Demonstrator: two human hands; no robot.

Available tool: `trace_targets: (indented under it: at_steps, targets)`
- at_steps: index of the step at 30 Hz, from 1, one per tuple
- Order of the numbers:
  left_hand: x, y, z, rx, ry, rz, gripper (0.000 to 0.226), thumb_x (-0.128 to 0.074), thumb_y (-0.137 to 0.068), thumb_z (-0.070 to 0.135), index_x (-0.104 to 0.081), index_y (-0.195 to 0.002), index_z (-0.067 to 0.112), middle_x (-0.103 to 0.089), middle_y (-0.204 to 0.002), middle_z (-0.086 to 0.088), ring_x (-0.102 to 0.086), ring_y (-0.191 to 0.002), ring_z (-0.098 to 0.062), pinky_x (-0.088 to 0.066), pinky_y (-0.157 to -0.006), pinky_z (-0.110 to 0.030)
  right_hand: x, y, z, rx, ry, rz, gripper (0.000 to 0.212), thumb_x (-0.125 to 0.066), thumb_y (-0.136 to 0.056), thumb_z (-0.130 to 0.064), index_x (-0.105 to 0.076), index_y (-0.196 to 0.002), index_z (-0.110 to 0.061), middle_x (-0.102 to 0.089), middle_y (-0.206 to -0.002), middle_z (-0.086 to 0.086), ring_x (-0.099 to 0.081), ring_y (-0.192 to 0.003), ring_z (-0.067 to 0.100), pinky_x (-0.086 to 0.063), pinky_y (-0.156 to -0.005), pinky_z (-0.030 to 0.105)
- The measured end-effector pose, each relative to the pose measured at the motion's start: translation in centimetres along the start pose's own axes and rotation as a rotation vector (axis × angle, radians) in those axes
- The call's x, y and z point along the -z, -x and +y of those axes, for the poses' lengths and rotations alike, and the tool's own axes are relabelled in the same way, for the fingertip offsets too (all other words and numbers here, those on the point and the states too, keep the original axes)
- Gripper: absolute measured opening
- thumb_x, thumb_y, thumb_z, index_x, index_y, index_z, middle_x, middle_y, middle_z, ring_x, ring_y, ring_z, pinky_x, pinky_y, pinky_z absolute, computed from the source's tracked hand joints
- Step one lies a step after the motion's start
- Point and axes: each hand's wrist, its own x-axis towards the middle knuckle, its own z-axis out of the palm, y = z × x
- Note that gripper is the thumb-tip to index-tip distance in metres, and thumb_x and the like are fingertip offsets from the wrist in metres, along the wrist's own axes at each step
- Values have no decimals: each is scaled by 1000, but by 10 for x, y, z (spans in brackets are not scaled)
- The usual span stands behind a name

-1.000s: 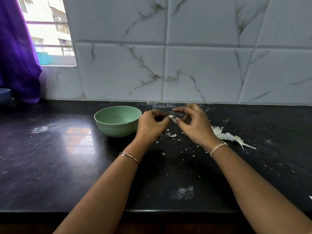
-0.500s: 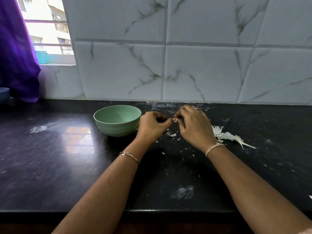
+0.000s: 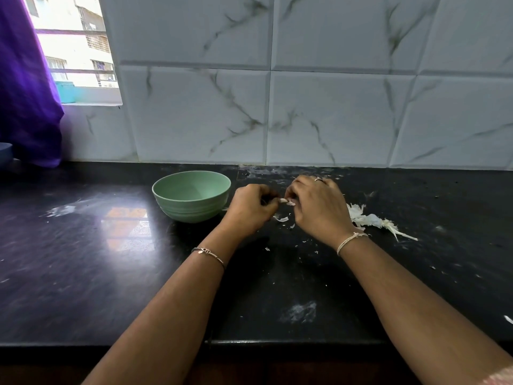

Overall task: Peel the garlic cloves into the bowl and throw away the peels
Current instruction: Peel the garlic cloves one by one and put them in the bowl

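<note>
Though tiny, clove [image 3: 285, 201] against right hand [image 3: 319, 211].

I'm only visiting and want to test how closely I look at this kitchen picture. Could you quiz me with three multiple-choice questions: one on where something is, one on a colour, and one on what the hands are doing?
1. Where does the bowl stand?
A. Left of the left hand
B. Right of the right hand
C. On the window sill

2. What colour is the bowl?
A. Red
B. Green
C. Yellow

3. What are the hands doing?
A. Resting flat, holding nothing
B. Lifting the bowl
C. Pinching a garlic clove between them

Answers:
1 A: it sits on the counter beside the left hand.
2 B: its wall and inside are pale green.
3 C: the fingers of both hands curl round the small white clove.
</note>
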Motion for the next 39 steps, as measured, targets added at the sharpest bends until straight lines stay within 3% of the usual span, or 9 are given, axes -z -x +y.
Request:
trace_targets:
  at_steps: [4,9,16,19,24,29,32,36,39]
  targets:
    - [0,-2,0,-29,20,18,17,-61,-93,14,-73,-106,13,-74,-87,-5,-70,-76,-20,-53,-72,-26,-3,0,4,-54,-150,-38,15,-57,-89,-13,-61,-102,-19,-55,-102,-8,-56,-94,15,-34,-83,29]
    - [-3,-4,-2,68,226,85,15,-64,-92,9,-69,-106,12,-66,-82,2,-69,-69,-23,-59,-66,-30,-5,-1,4,-53,-243,-36,10,-59,-87,-14,-61,-96,-20,-46,-93,-15,-47,-80,9,-38,-82,30]
    - [-5,-6,0,142,445,36,20,-73,-85,10,-69,-105,8,-70,-89,-11,-64,-69,-15,-61,-66,-36,-6,-1,3,-93,-259,7,12,-60,-88,-16,-62,-98,-20,-47,-92,-14,-48,-79,9,-37,-83,30]
    - [-5,-5,-1,140,454,7,34,-81,-77,13,-67,-108,6,-71,-90,-13,-66,-70,-17,-61,-67,-37,-7,-3,4,-94,-276,14,9,-60,-89,-17,-62,-98,-20,-49,-94,-14,-55,-83,12,-40,-85,33]
    - [-5,-6,-4,145,483,-3,30,-78,-80,8,-67,-107,6,-71,-91,-15,-66,-72,-16,-60,-66,-36,-8,-3,5,-36,-312,23,7,-61,-91,-18,-62,-97,-20,-49,-95,-15,-48,-81,7,-40,-90,36]
    - [-4,-5,-4,147,487,-23,26,-74,-83,3,-66,-107,7,-69,-82,-9,-64,-68,-20,-61,-71,-44,-4,-5,15,-173,-367,108,11,-64,-88,-16,-69,-95,-22,-56,-100,-9,-57,-85,11,-50,-86,37]
    - [-4,-5,-5,146,515,-55,30,-74,-83,5,-66,-112,11,-70,-80,-9,-66,-70,-21,-60,-71,-42,-6,-5,20,-234,-398,10,22,-67,-88,-15,-74,-104,-29,-52,-110,-6,-55,-93,12,-50,-81,31]
    - [-4,-4,-5,174,565,-89,27,-65,-89,-1,-65,-114,10,-71,-92,-18,-66,-71,-19,-58,-61,-29,-6,-4,20,-256,-332,-18,7,-76,-81,-20,-74,-79,-26,-53,-98,-10,-48,-87,6,-40,-72,24]
    - [-5,-4,-6,200,587,-91,21,-60,-92,-4,-64,-110,6,-71,-100,-21,-64,-67,-17,-57,-57,-25,-5,-4,19,-262,-353,1,25,-80,-72,-14,-57,-67,-24,-50,-78,-13,-46,-69,4,-33,-59,19]
